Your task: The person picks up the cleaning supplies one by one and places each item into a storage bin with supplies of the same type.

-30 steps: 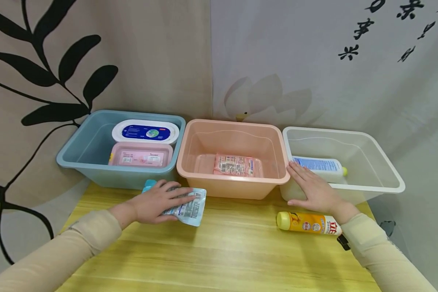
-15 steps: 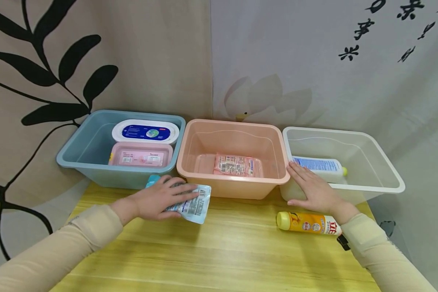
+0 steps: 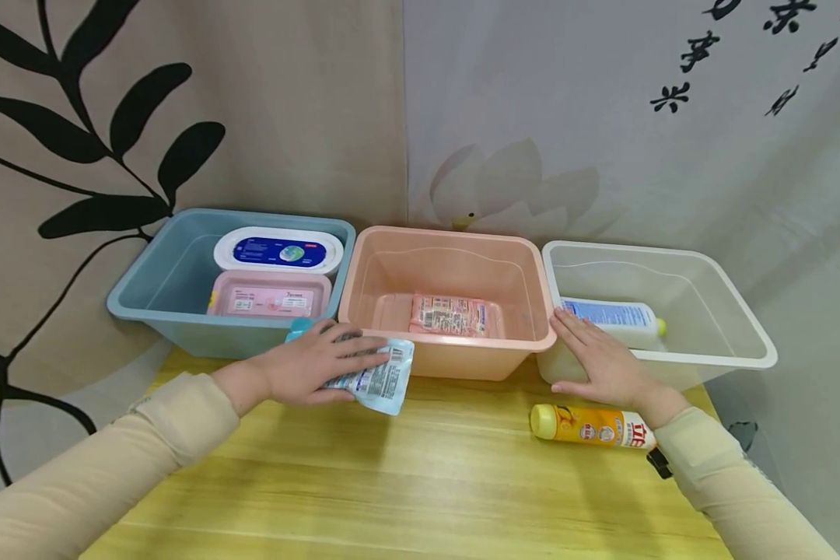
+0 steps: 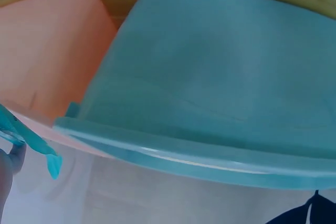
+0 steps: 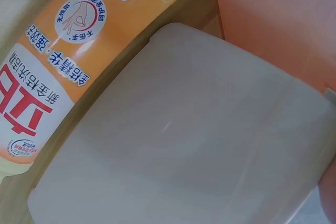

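Observation:
My left hand [image 3: 315, 364] grips a light-blue printed pouch [image 3: 386, 379] from above, thumb beneath and fingers across it. The pouch is held just in front of the blue bin [image 3: 182, 325] and the peach bin [image 3: 455, 359]. Its turquoise corner [image 4: 29, 137] shows at the left edge of the left wrist view. My right hand [image 3: 602, 364] rests with straight fingers against the near left corner of the white bin [image 3: 714, 362]. Below that hand an orange bottle with a yellow cap [image 3: 591, 425] lies on the table, partly hidden by the sleeve.
In the blue bin are a white oval pack [image 3: 278, 250] and a pink box [image 3: 269, 294]. A pink packet [image 3: 449, 316] lies in the peach bin, a white bottle with a blue label [image 3: 616, 317] in the white one. A curtain [image 3: 308, 117] hangs behind the wooden table [image 3: 420, 482].
My left hand has moved up and slightly right with the pouch, toward the gap between the blue and peach bins. The right hand has stayed put.

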Demonstrator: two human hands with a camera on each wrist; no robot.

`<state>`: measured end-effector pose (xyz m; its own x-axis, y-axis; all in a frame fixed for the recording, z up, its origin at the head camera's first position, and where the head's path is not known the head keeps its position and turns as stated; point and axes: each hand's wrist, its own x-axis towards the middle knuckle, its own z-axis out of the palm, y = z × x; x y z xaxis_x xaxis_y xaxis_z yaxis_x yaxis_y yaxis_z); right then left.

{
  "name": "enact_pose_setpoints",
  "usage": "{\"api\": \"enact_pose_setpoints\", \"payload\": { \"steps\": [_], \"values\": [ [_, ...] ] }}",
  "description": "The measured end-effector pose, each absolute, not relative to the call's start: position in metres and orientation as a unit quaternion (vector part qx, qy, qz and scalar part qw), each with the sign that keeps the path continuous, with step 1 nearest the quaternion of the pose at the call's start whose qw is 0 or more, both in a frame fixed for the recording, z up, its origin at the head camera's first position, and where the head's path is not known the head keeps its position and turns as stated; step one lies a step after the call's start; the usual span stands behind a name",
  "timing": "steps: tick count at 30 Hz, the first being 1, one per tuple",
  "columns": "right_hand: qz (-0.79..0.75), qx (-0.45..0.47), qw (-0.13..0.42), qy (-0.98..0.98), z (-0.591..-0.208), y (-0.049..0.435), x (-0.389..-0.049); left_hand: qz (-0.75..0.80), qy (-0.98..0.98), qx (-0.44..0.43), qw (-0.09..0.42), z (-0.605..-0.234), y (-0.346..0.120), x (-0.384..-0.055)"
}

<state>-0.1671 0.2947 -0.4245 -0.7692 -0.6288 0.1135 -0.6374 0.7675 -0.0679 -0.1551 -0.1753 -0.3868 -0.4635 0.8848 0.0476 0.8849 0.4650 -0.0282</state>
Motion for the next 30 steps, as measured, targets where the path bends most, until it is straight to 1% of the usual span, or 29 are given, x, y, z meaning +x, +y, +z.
{"api": "enact_pose_setpoints", "payload": {
  "steps": [8,21,26,30],
  "values": [
    [0.05,0.332,0.038,-0.941,-0.424,0.295,-0.167,-0.002,-0.86,-0.511,0.012,-0.378,-0.168,-0.161],
    [0.05,0.329,0.032,-0.942,-0.423,0.293,-0.166,0.004,-0.856,-0.517,0.024,-0.369,-0.156,-0.174],
    [0.049,0.331,0.036,-0.942,-0.423,0.293,-0.166,-0.01,-0.855,-0.517,0.034,-0.367,-0.153,-0.179],
    [0.05,0.334,0.04,-0.941,-0.423,0.293,-0.167,-0.014,-0.859,-0.511,0.032,-0.364,-0.149,-0.183]
  ]
}}
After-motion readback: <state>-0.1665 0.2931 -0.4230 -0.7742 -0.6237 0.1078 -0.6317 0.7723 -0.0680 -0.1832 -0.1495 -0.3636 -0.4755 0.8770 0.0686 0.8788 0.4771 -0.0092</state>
